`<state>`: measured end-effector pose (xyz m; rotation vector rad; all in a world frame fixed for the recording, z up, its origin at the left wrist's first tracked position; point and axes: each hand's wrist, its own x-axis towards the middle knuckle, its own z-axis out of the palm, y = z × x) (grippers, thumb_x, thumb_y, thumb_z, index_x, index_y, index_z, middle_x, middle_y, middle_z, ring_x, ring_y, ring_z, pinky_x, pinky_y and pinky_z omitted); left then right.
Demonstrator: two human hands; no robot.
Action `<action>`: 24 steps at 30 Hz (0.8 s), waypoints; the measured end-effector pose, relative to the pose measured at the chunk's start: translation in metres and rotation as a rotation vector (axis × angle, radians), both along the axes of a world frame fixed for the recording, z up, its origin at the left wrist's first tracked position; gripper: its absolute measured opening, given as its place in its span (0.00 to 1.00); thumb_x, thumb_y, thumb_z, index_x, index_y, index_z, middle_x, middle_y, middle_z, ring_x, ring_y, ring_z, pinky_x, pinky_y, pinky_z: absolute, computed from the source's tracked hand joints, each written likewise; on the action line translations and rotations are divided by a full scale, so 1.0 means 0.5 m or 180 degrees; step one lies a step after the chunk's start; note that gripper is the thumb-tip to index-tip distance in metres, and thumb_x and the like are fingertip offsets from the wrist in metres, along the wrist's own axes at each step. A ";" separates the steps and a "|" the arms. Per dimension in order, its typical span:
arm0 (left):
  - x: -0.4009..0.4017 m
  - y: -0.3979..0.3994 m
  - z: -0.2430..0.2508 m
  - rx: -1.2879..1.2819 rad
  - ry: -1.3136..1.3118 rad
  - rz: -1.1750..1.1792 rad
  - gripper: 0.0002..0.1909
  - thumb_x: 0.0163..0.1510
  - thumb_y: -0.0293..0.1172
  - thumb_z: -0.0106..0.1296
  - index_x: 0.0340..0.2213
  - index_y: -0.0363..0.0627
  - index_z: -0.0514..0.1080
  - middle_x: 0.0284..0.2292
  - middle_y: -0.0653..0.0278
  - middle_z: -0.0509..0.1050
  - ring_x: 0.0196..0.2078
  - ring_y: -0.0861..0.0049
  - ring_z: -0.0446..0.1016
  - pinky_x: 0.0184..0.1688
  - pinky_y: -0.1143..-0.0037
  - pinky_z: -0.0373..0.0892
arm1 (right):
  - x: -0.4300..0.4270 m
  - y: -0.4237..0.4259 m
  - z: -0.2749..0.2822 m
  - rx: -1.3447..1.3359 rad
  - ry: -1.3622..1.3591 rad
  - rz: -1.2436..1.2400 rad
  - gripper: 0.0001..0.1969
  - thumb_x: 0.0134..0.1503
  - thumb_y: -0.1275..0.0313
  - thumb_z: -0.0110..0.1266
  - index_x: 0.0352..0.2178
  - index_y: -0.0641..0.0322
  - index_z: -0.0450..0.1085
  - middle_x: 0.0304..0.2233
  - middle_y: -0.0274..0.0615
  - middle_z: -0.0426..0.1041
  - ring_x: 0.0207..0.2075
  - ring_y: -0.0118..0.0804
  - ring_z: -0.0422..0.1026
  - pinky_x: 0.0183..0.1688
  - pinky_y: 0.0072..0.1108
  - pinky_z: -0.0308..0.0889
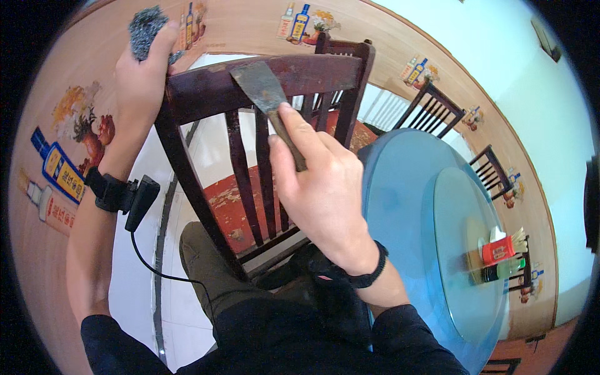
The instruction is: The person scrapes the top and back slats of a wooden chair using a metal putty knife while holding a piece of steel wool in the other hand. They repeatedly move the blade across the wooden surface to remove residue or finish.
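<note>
Right in front of me stands a dark wooden chair (323,75) with a slatted back and a worn red seat (229,197) whose surface is flaking. My right hand (318,183) grips the handle of a scraper (265,89), forefinger stretched along it towards the blade. The broad metal blade lies over the chair's top rail, its edge near the rail's upper side. At the rail's left end, my left hand (140,79) holds a grey wad of steel wool (147,30) between thumb and fingers. Its fingertips are partly hidden behind the hand and rail.
A round table (398,187) with a glass turntable (468,290) stands at my right. On it are a red tissue box (498,250), toothpicks and a green-capped bottle (504,270). More chairs (433,110) line the printed wall (253,28). A cable (159,272) hangs from my left wrist.
</note>
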<state>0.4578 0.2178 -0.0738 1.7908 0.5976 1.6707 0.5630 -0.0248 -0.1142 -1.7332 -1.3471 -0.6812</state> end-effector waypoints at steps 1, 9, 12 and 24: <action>-0.002 0.007 -0.002 -0.0142 0.0007 -0.0059 0.27 0.57 0.53 0.58 0.34 0.35 0.77 0.23 0.68 0.74 0.26 0.84 0.73 0.32 0.78 0.69 | -0.003 0.001 -0.003 0.0008 0.0112 0.0026 0.19 0.56 0.73 0.61 0.49 0.63 0.75 0.24 0.54 0.76 0.24 0.50 0.77 0.29 0.33 0.73; -0.004 -0.009 0.002 -0.0206 0.0087 -0.0001 0.26 0.58 0.53 0.58 0.35 0.34 0.77 0.24 0.67 0.75 0.25 0.82 0.73 0.31 0.77 0.69 | -0.021 0.074 -0.088 0.0474 0.0344 0.0107 0.21 0.59 0.72 0.56 0.54 0.67 0.71 0.20 0.53 0.70 0.19 0.54 0.73 0.21 0.39 0.70; -0.010 -0.062 0.008 -0.0004 0.0148 -0.0143 0.25 0.58 0.51 0.58 0.34 0.35 0.77 0.24 0.66 0.76 0.25 0.82 0.73 0.31 0.77 0.69 | -0.016 0.081 -0.011 0.0407 0.0563 -0.0003 0.20 0.59 0.71 0.56 0.53 0.69 0.71 0.22 0.61 0.73 0.24 0.60 0.75 0.28 0.43 0.71; -0.010 -0.054 0.016 0.0114 0.0051 -0.0349 0.25 0.57 0.51 0.58 0.31 0.34 0.76 0.23 0.66 0.76 0.25 0.83 0.74 0.28 0.78 0.70 | 0.112 0.055 0.068 0.0252 0.0268 -0.0056 0.19 0.58 0.68 0.55 0.49 0.64 0.73 0.32 0.60 0.79 0.36 0.59 0.79 0.42 0.41 0.74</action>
